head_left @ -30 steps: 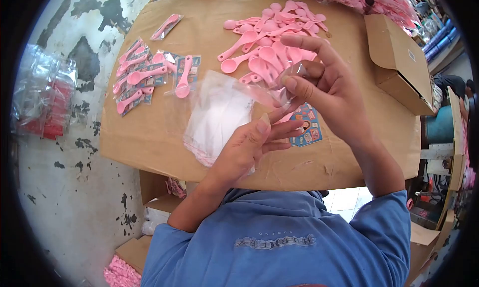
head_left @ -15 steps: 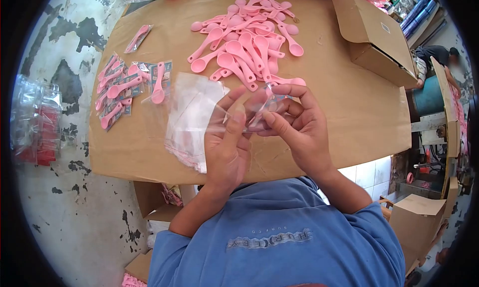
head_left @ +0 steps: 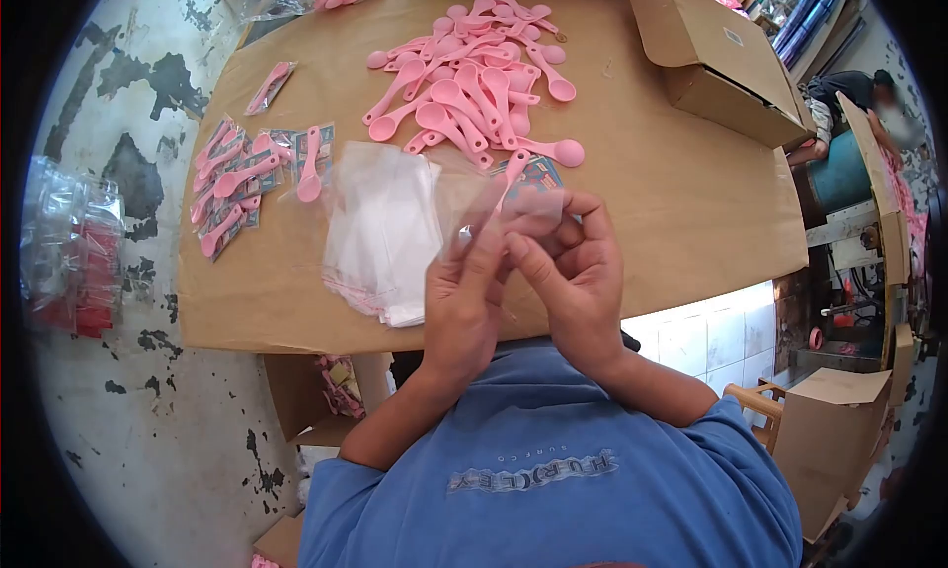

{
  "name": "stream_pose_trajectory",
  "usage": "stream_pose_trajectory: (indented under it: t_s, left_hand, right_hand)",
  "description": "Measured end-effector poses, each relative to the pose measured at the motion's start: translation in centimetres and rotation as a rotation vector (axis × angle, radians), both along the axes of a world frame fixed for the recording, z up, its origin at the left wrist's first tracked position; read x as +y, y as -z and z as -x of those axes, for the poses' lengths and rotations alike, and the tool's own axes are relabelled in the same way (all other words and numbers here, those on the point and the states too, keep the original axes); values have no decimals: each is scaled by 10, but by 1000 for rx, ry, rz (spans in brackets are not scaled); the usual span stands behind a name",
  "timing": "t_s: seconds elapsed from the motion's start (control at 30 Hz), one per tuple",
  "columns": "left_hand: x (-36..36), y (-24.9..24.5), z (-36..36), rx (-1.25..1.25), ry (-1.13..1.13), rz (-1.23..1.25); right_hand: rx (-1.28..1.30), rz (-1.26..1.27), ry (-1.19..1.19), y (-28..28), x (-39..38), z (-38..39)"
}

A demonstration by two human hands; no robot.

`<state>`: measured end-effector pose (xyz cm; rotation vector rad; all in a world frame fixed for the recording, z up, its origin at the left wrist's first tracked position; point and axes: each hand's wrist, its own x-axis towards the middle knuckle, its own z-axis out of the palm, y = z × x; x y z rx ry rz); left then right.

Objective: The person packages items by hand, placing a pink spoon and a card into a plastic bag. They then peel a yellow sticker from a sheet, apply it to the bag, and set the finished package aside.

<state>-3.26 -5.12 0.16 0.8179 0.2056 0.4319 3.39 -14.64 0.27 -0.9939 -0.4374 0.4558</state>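
Between my two hands is a clear plastic bag [head_left: 536, 208], blurred at its edges. My left hand [head_left: 462, 296] pinches its near left side, thumb up. My right hand [head_left: 583, 286] grips the right side with thumb and curled fingers. A pink measuring spoon [head_left: 514, 167] and a blue printed card [head_left: 539, 176] show just beyond the fingertips, overlapping the bag; I cannot tell whether they are inside it. Left of my hands lies a stack of clear bags [head_left: 383, 227]. Past the fingertips spreads a heap of pink measuring spoons [head_left: 459, 94].
Bagged spoons with cards [head_left: 232, 178] lie at the table's left, one bagged spoon [head_left: 269, 88] above them. An open cardboard box [head_left: 726, 64] stands at the back right. Brown paper covers the table [head_left: 691, 222]. Another person [head_left: 849, 99] is at the far right.
My hands have drawn slightly nearer to me and closer together, with the bag between them. The blue card and the spoon beyond the fingertips now show more fully.
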Motion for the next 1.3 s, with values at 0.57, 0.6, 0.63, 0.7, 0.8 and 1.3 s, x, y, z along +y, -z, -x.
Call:
stream_pose_trajectory:
  t_s: [0.57, 0.6, 0.63, 0.7, 0.8, 1.3]
  left_hand:
    - [43, 19, -16, 163, -248, -24]
    - [44, 20, -16, 151, -246, -26]
    - [46, 22, -15, 139, -242, -27]
    - [51, 25, -14, 120, -240, -36]
    - [57, 27, -14, 77, -239, -54]
    - [64, 11, -14, 100, -218, 2]
  right_hand:
    - [-917, 1277, 225, 13, -8, -73]
    - [-899, 1269, 202, 13, -7, -75]
    - [-881, 1263, 180, 13, -7, -78]
    - [-806, 1244, 125, 10, -8, -84]
    - [-636, 1190, 52, 2, -12, -95]
    - [-229, 536, 66, -6, -16, -88]
